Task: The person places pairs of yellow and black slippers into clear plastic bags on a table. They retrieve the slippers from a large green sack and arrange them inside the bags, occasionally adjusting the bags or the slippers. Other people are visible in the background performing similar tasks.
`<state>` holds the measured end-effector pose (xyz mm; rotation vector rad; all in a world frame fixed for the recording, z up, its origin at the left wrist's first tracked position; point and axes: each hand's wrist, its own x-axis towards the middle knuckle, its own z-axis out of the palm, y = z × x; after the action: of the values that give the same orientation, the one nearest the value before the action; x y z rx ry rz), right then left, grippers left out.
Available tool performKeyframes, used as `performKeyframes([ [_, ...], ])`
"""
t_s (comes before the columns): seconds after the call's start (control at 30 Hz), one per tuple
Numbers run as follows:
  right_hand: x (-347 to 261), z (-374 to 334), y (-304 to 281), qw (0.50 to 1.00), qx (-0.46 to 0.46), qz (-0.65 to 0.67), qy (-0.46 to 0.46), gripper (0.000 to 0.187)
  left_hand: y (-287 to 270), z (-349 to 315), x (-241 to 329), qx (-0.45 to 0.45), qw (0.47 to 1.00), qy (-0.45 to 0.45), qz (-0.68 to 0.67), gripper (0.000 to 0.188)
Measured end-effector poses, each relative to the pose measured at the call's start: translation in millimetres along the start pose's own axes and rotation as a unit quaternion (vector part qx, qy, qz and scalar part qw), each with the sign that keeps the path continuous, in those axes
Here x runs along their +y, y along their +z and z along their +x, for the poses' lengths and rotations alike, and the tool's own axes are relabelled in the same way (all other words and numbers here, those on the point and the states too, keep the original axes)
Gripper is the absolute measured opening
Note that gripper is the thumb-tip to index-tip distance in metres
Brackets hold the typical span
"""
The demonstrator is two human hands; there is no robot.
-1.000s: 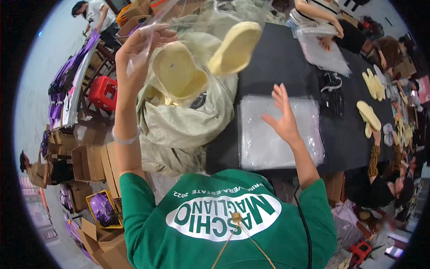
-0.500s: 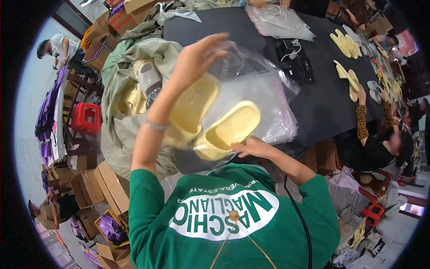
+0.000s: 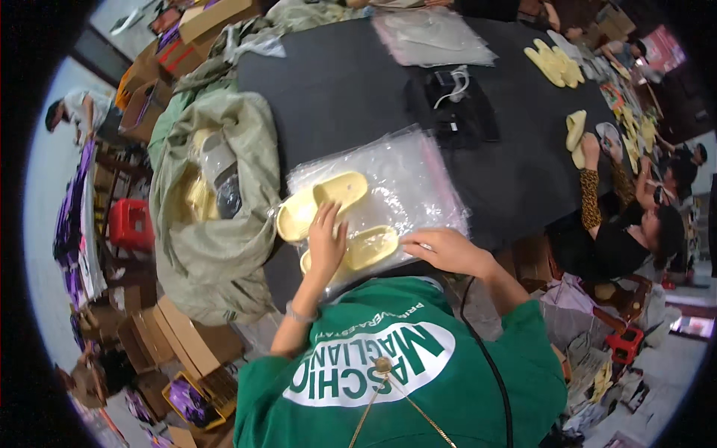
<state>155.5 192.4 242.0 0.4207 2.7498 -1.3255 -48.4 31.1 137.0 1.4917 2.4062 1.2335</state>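
Two pale yellow slippers lie side by side on a stack of clear plastic bags [image 3: 418,175] near the table's front edge. My left hand [image 3: 326,243] rests with fingers stretched out between the far slipper [image 3: 340,188] and the near slipper [image 3: 373,248], covering part of both. Shiny film lies about the near slipper; whether both slippers are inside one bag I cannot tell. Just right of the near slipper's end, my right hand [image 3: 447,250] has its thumb and fingers pinched at the edge of the clear plastic film.
Left of the table gapes a greenish sack [image 3: 258,134] with yellow and grey slippers inside. Farther back are another stack of clear bags [image 3: 433,37] and a black object with a white cable [image 3: 455,93]. A co-worker [image 3: 635,239] handles slippers at the right edge.
The slippers, held up in clear plastic before, now lie on the bag stack. My left hand has come down onto them, and my right hand has shifted to the right, off the near slipper.
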Motion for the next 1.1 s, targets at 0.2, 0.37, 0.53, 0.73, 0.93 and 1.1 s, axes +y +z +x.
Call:
performKeyframes([
  [0.2, -134, 30, -73, 0.862, 0.283, -0.140, -0.398, 0.037, -17, -39, -19, 0.074, 0.988, -0.080, 0.106, 0.030],
  [0.37, -218, 50, -69, 0.671, 0.514, -0.104, -0.524, 0.028, -34, -54, -30, 0.115, 0.974, -0.122, 0.152, 0.030],
  [0.53, -222, 39, -87, 0.660, 0.518, -0.222, -0.496, 0.024, -35, -94, -53, 0.119, 0.964, -0.199, 0.134, 0.029],
  [0.73, -225, 3, -118, 0.720, 0.334, -0.359, -0.491, 0.027, -34, -97, -59, 0.103, 0.956, -0.255, 0.099, 0.031],
  [0.93, -208, -26, -113, 0.890, 0.152, -0.269, -0.335, 0.031, -12, -129, -77, 0.112, 0.920, -0.372, 0.045, 0.043],
  [1.1, -95, 27, -80, 0.975, 0.040, -0.195, -0.093, 0.023, -6, -127, -94, 0.082, 0.909, -0.408, 0.017, 0.047],
])
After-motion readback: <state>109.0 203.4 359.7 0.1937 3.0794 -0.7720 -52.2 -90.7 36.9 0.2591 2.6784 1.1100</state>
